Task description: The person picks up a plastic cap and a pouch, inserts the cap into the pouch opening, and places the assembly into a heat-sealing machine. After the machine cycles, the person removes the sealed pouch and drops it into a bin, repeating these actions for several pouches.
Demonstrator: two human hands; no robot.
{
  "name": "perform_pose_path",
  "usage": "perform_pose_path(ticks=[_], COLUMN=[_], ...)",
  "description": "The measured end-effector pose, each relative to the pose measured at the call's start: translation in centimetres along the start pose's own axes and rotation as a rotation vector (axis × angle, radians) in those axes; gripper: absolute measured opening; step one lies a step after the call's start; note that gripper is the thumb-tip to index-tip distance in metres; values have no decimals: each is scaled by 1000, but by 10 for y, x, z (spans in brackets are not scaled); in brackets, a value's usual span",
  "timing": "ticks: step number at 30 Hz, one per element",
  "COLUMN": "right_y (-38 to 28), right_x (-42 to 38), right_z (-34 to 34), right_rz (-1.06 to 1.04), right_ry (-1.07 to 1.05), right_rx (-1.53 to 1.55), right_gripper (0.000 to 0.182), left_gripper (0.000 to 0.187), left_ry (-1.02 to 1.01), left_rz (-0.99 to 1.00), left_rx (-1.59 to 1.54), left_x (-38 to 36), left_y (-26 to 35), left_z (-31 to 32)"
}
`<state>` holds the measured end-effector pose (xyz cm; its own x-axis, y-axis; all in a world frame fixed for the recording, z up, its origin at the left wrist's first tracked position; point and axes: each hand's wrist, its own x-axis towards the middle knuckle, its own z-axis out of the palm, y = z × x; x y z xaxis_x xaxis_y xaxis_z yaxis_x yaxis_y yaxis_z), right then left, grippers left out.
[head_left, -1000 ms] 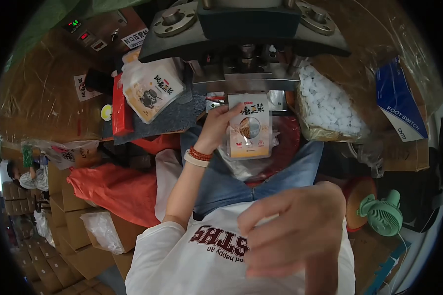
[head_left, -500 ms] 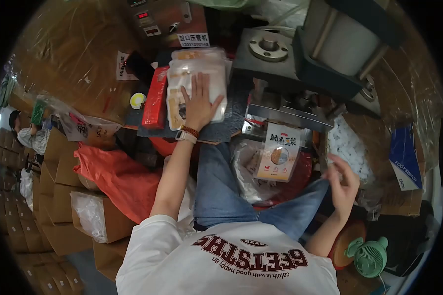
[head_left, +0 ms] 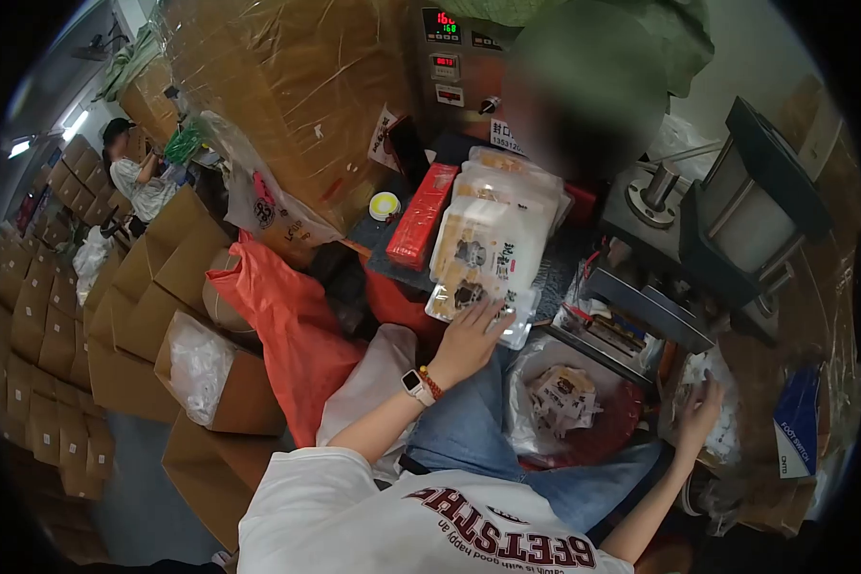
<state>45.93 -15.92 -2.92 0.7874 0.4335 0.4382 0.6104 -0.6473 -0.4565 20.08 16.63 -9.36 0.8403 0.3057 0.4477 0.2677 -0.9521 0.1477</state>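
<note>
A stack of printed plastic pouches (head_left: 502,215) lies fanned out on the dark work surface. My left hand (head_left: 469,340) has its fingers bent over the near end of the lowest pouch (head_left: 464,295), which sticks out past the stack toward me; its underside is hidden. To the right, my right hand (head_left: 701,416) is at a box of small white pieces (head_left: 722,368), fingers drawn together. What they hold, if anything, is too small to make out. Between the hands, printed pouches (head_left: 560,397) lie in a plastic-lined red basin (head_left: 627,421) below the metal press (head_left: 646,306).
A red packet (head_left: 421,215), a round yellow-and-white tub (head_left: 385,206) and a phone (head_left: 407,145) are left of the stack. Orange cloth (head_left: 292,335) and open cartons (head_left: 148,297) stand farther left. A control panel (head_left: 459,67) is behind. Another person (head_left: 139,177) works at far left.
My left hand has moved from flat on the stack to its near end, and a pouch has slid toward me. The pouch at the press is gone from there. My right hand is now at the white pieces.
</note>
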Motion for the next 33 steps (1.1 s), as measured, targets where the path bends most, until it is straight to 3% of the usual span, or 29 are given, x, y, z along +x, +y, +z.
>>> perform_pose_path(ticks=[2,4,6,7,8,10,12,13,16,22,26,28,32,33], right_y=[-12,-52,-76,-91,-107,-129,-150,-159,-167,-153,-145,-145,-138,-136], right_x=[-3,-17,-38,-45,-53,-63,-64,-64,-44,-45,-48,-47,-45,-43], right_z=[-7,-13,-2,-4,-4,-5,-1,-1,11,-9,-17,-11,-15,-13], right_rz=[-5,33,89,21,-8,-98,-210,-211,-558,-565,-519,-585,-504,-498], right_ry=[99,191,60,-58,-42,31,149,99,1,30,93,-28,-112,-109], right_rx=[85,561,1013,1113,1120,1182,1339,1296,743,864,734,785,929,926], right_gripper=[27,24,25,25,24,25,27,29,29,28,29,31,33,33], left_gripper=[58,51,45,40,40,33,32,32,34,36,36,35,30,24], left_ry=[102,101,76,53,47,219,250,299,302,204,218,201,39,-118], left_rz=[7,-64,-143,-215,-208,-332,-261,-196,-56,90,100,125,211,73], left_rx=[-91,-244,-350,-458,-462,-749,-775,-801,-650,-608,-541,-539,-843,-954], left_x=[-11,-8,-5,-2,0,4,5,6,14,22,26,28,32,30], left_y=[1,4,9,13,21,41,59,69,89,102,108,112,117,117], left_z=[-4,-19,-28,-32,-37,-47,-60,-65,-80,-97,-96,-94,-85,-72])
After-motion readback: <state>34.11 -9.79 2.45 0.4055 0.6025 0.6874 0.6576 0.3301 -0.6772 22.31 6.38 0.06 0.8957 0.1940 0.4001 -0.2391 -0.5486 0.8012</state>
